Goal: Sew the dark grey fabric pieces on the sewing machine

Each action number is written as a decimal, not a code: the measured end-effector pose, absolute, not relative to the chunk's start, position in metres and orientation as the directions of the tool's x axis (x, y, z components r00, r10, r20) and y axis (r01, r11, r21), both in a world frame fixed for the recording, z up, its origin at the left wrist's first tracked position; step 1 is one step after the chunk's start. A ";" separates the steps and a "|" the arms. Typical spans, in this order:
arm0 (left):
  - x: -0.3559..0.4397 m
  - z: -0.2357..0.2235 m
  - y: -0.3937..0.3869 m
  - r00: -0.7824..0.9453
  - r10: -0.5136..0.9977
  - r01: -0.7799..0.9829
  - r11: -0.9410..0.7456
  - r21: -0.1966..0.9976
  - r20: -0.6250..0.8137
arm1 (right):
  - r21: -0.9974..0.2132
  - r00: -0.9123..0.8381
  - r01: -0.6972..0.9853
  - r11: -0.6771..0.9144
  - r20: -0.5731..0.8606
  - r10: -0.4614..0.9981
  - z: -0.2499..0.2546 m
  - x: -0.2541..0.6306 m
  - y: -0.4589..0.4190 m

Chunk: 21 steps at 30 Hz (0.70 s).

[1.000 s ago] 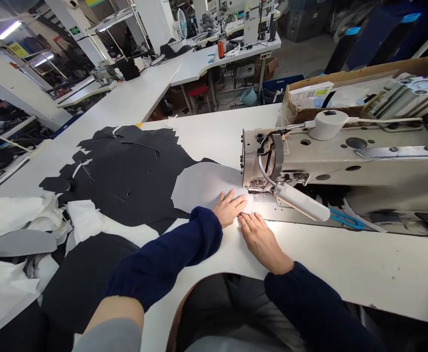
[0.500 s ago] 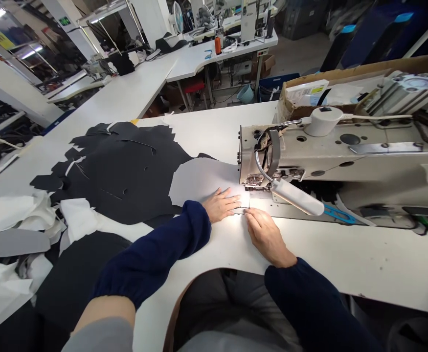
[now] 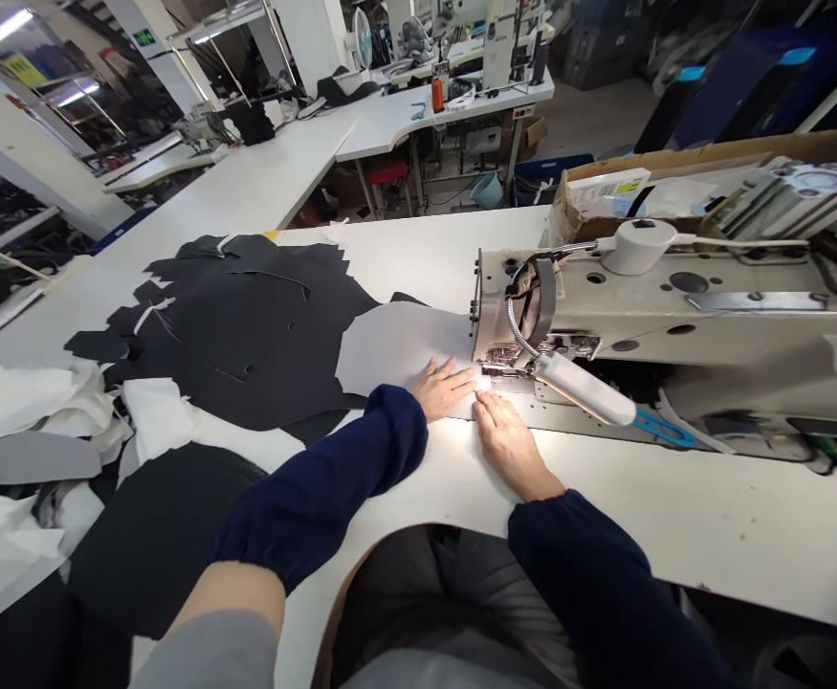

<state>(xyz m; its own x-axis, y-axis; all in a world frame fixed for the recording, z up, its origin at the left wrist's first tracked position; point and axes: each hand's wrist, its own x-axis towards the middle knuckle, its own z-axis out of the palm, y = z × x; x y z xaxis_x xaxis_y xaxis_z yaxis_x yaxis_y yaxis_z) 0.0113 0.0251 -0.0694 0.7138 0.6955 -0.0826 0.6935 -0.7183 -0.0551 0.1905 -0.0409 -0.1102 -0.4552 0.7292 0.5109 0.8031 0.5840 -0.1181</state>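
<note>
A light grey fabric piece (image 3: 396,344) lies flat on the white table, its right end under the head of the sewing machine (image 3: 518,297). My left hand (image 3: 443,389) rests palm down on this fabric with its fingers spread. Close to the needle area, my right hand (image 3: 508,435) has its fingers drawn together at the fabric's near right corner; the fingertips partly hide what they pinch. A lit white lamp (image 3: 583,388) on a bendy neck shines on the spot. Under the grey piece's left side lie black cut pieces (image 3: 246,325).
White and grey scraps (image 3: 23,411) and a black rounded piece (image 3: 166,536) are heaped at the left. Behind the machine stands a cardboard box (image 3: 568,206) full of parts. A blue plastic tool (image 3: 666,428) lies by the machine bed. Farther back are more worktables and machines.
My right hand has shifted slightly forward and left, closer to my left hand. The grey fabric remains under my left hand at the machine. The whole view has tilted a little.
</note>
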 end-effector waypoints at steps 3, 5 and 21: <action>0.016 -0.069 0.033 0.679 0.730 0.729 -0.683 -0.047 -0.079 | -0.127 -0.457 0.797 0.591 0.514 0.726 -0.111 0.191 -0.040; 0.019 -0.069 0.038 0.654 0.753 0.753 -0.657 -0.035 -0.081 | -0.125 -0.456 0.798 0.589 0.514 0.727 -0.111 0.192 -0.040; 0.022 -0.061 0.051 0.644 0.751 0.758 -0.652 -0.018 -0.146 | -0.121 -0.484 0.790 0.602 0.479 0.732 -0.102 0.193 -0.039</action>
<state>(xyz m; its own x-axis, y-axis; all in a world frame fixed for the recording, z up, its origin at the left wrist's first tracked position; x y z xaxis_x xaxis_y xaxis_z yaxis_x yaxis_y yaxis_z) 0.0216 0.0511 -0.0605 0.6435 0.7513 -0.1461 0.7577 -0.6524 -0.0179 0.1933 -0.0393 -0.1024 -0.4840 0.7320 0.4794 0.7895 0.6016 -0.1214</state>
